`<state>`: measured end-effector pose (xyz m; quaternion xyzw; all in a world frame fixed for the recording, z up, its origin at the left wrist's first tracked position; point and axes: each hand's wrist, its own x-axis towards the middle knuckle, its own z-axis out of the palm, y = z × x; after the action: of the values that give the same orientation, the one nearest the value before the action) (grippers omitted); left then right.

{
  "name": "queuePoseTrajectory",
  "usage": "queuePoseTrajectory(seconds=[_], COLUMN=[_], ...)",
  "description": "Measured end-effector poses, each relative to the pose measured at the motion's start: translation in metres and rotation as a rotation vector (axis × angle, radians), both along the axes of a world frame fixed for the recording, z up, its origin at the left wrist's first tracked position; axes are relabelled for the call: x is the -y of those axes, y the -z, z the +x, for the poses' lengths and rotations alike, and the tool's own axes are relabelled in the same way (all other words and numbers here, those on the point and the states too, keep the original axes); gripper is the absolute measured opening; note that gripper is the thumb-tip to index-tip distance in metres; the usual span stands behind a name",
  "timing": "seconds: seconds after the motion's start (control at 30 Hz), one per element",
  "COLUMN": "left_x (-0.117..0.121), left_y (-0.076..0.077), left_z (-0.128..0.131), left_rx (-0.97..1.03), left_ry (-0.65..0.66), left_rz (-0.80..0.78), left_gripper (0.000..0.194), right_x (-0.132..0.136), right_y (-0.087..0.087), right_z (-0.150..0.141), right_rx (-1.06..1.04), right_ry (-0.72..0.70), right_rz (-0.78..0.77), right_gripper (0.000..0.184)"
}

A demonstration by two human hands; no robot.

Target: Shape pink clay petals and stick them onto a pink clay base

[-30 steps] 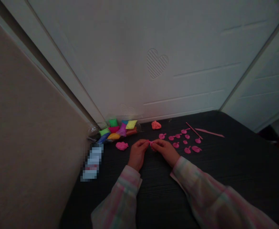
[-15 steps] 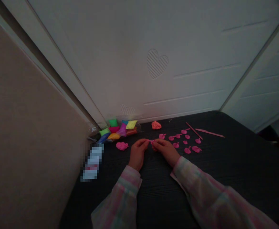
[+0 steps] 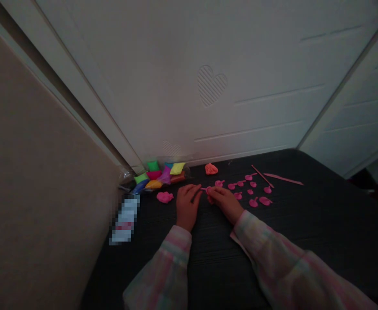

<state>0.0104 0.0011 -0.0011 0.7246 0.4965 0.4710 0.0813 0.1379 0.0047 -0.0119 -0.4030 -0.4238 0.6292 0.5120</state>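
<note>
My right hand [image 3: 225, 201] is closed in a pinch on a small pink clay piece [image 3: 207, 189], whose thin stem points left. Beside that stem is my left hand [image 3: 187, 206], thumb apart from the index finger; its fingertips are at or just short of the stem's tip. Much of the clay piece is hidden by the right fingers. To the left lies a pink clay lump [image 3: 165, 197]. Several flattened pink clay pieces with short tails, such as one clay piece [image 3: 253, 202], are scattered right of my hands.
Colourful clay packets [image 3: 154, 184] in clear plastic sit at the back left. An orange clay lump [image 3: 211, 168], a thin pink stick [image 3: 262, 176] and a flat pink tool [image 3: 284, 179] lie farther back on the dark table [image 3: 214, 267]. A white panel [image 3: 163, 86] rises behind.
My left thumb and index finger have parted from their pinch on the stem. The right hand keeps hold of the clay piece in nearly the same place.
</note>
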Motion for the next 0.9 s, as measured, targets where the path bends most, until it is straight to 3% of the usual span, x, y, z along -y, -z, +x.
queuePoseTrajectory(seconds=[0.27, 0.9], left_x=[-0.0012, 0.0028], left_y=[0.0013, -0.0002], left_z=[-0.0031, 0.0011], left_rx=[-0.225, -0.252], left_ry=[-0.019, -0.024], left_rz=[0.163, 0.182], left_gripper=[0.015, 0.013], right_x=[-0.0001, 0.0001], right_y=[-0.004, -0.0053], right_z=[0.0018, 0.0017], right_rx=[0.112, 0.098], right_ry=[0.008, 0.059], right_rz=[0.037, 0.028], right_gripper=[0.023, 0.023])
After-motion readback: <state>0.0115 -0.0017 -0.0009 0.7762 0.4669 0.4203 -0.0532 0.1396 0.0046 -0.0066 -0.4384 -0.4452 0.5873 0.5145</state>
